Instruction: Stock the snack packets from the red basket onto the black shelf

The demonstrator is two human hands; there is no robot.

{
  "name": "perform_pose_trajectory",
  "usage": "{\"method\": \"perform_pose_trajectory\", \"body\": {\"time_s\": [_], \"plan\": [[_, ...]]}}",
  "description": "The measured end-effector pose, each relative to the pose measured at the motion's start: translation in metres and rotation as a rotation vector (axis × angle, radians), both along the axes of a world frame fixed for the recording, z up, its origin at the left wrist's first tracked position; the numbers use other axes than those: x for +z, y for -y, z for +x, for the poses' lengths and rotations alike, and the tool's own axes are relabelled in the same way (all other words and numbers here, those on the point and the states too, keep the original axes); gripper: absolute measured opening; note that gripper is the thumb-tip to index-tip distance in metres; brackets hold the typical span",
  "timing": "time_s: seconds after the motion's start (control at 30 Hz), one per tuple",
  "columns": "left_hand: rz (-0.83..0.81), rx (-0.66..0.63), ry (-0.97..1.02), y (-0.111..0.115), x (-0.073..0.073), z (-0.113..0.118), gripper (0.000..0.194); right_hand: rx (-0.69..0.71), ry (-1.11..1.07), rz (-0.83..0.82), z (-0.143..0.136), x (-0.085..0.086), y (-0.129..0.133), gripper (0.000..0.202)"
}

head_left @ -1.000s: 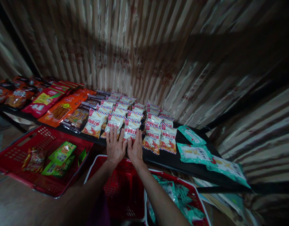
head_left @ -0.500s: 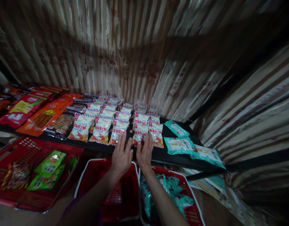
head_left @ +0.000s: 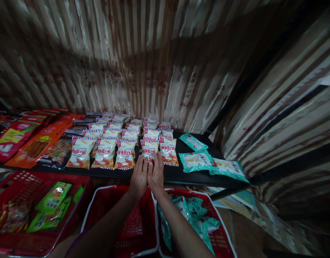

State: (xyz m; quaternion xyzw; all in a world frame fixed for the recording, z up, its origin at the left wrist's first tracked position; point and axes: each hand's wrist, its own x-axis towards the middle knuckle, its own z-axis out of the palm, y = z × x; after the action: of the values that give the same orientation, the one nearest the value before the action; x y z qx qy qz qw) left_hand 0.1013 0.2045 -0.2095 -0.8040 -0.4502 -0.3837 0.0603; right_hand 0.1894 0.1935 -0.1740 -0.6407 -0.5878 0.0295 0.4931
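Observation:
Side by side at the shelf's front edge, my left hand (head_left: pixel 139 179) and my right hand (head_left: pixel 155 176) have their thumbs close together. Both sets of fingers are stretched out against the lower front of a small white-and-orange snack bag (head_left: pixel 149 146), covering its bottom; neither hand wraps round it. To the left stands a matching snack bag (head_left: pixel 125 154) in the front row, and another matching bag (head_left: pixel 168 152) is just right of my right fingertips. Several more of these bags stand in rows behind.
On the black shelf (head_left: pixel 175 175), teal snack packets (head_left: pixel 198 161) lie right; brown, orange and red packets (head_left: pixel 44 134) lie left. Below are a red basket (head_left: pixel 155 229) with a bare interior, one with teal packets (head_left: pixel 192 215), and another with green packets (head_left: pixel 53 199). Striped sheeting hangs behind.
My hands have come together, and the fingertips now rest on the lower front of one snack bag. The view has shifted slightly, moving the shelf leftward in the picture.

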Motion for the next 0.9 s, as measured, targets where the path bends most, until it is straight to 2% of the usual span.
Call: {"method": "perform_pose_trajectory", "body": {"time_s": [0.2,0.33,0.47,0.63,0.77,0.9], "plan": [[0.004,0.035,0.035,-0.002,0.001,0.007,0.053,0.059,0.017,0.0,0.006,-0.002,-0.001,0.047],[0.046,0.041,0.034,0.002,0.014,0.009,0.05,0.064,0.072,0.031,0.015,0.004,0.001,0.046],[0.09,0.051,0.023,0.01,0.03,0.015,0.048,0.001,0.147,0.078,0.035,0.012,0.0,0.045],[0.123,-0.025,-0.077,0.017,0.044,0.036,0.05,-0.114,0.106,0.104,0.073,0.026,-0.022,0.052],[0.096,-0.125,-0.159,0.012,0.047,0.061,0.049,-0.179,-0.014,0.007,0.105,0.042,-0.051,0.066],[0.06,-0.139,-0.174,0.007,0.045,0.077,0.052,-0.168,-0.158,-0.24,0.127,0.054,-0.073,0.071]]}}
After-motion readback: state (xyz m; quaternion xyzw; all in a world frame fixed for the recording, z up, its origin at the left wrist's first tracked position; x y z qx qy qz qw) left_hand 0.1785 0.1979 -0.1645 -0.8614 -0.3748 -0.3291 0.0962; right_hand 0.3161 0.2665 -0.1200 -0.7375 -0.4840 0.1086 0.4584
